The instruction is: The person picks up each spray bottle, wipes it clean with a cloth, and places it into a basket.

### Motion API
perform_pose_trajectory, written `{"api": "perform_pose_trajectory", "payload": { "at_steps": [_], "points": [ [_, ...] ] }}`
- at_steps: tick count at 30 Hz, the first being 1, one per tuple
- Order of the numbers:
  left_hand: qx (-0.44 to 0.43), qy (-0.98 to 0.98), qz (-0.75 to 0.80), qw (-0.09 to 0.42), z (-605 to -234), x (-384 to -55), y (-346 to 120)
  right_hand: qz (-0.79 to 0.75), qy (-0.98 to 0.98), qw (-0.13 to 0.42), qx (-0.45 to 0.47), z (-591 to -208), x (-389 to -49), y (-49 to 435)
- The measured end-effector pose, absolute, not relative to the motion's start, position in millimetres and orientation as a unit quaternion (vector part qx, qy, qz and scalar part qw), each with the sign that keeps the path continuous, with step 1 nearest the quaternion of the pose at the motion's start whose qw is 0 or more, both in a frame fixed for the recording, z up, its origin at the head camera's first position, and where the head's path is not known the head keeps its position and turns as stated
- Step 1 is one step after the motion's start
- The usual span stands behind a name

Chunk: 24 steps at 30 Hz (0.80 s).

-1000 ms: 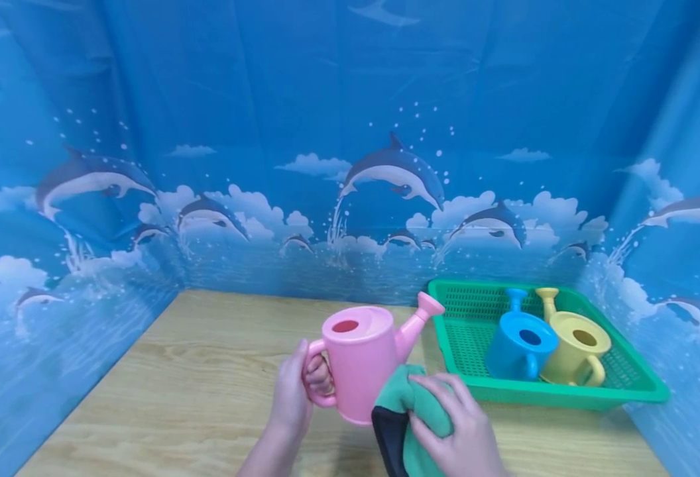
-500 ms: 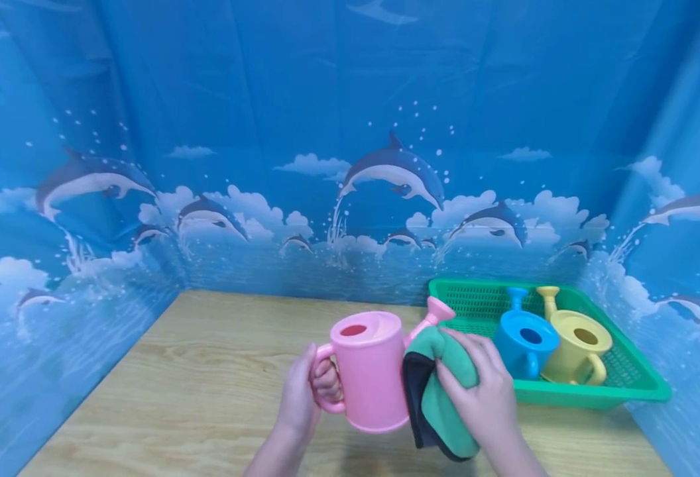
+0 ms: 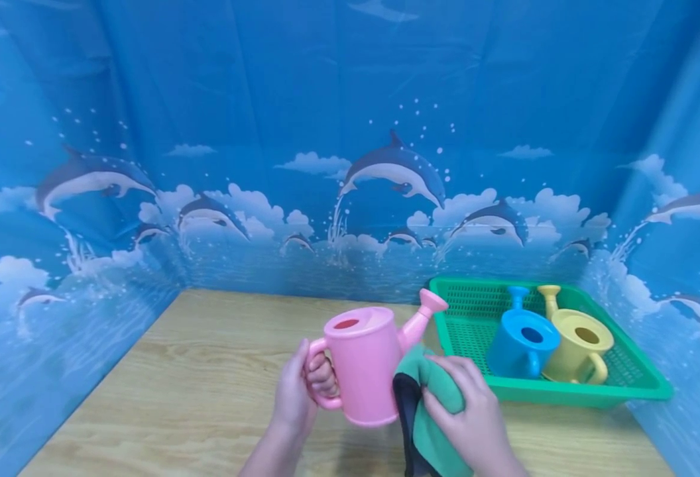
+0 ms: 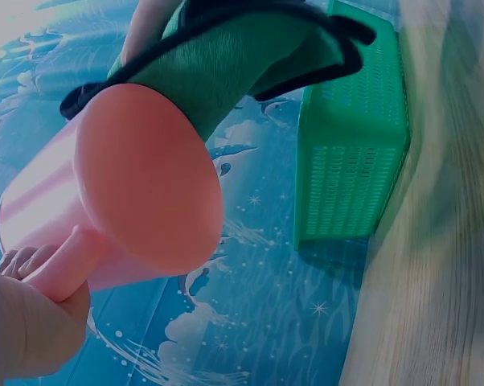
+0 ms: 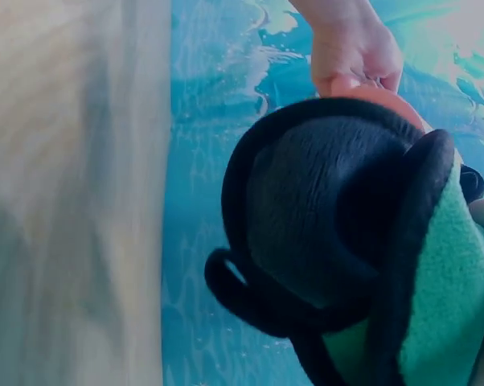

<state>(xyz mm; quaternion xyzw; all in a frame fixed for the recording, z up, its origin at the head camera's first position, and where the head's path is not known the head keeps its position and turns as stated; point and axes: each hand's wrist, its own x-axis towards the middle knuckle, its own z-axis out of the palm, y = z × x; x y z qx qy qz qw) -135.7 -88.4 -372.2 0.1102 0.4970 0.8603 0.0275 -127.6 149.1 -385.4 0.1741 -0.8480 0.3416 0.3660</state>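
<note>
My left hand (image 3: 295, 391) grips the handle of a pink watering can (image 3: 363, 371), its spout pointing right and up. In the left wrist view the can's round base (image 4: 149, 177) faces the camera, held off the table. My right hand (image 3: 475, 414) holds a folded cloth (image 3: 436, 391), green on one side and dark with black edging on the other. The cloth lies against the can's right side, just under the spout. In the right wrist view the cloth's dark face (image 5: 314, 209) covers most of the can.
At the back right of the wooden table (image 3: 219, 371) stands a green plastic basket (image 3: 571, 392). Inside it, on the right, are a blue watering can (image 3: 520, 341) and a yellow watering can (image 3: 577, 348). A dolphin-print curtain (image 3: 266, 132) surrounds the table's back and sides.
The cloth has gone from the can's lower front, up beside the spout, then slightly down and left again. The pink can shifted right and down, then back. The left hand keeps its grip.
</note>
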Motion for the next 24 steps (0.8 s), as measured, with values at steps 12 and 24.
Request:
{"api": "perform_pose_trajectory", "payload": {
  "at_steps": [12,24],
  "points": [
    [0.165,0.503,0.847,0.047,-376.7,-134.2,-83.3,0.363,-0.826,0.41,0.135,-373.5,-138.4,160.0],
    [0.134,0.51,0.849,0.033,-375.6,-133.4,-81.6,0.359,-0.839,0.393,0.11,-369.8,-142.2,159.8]
  ]
}}
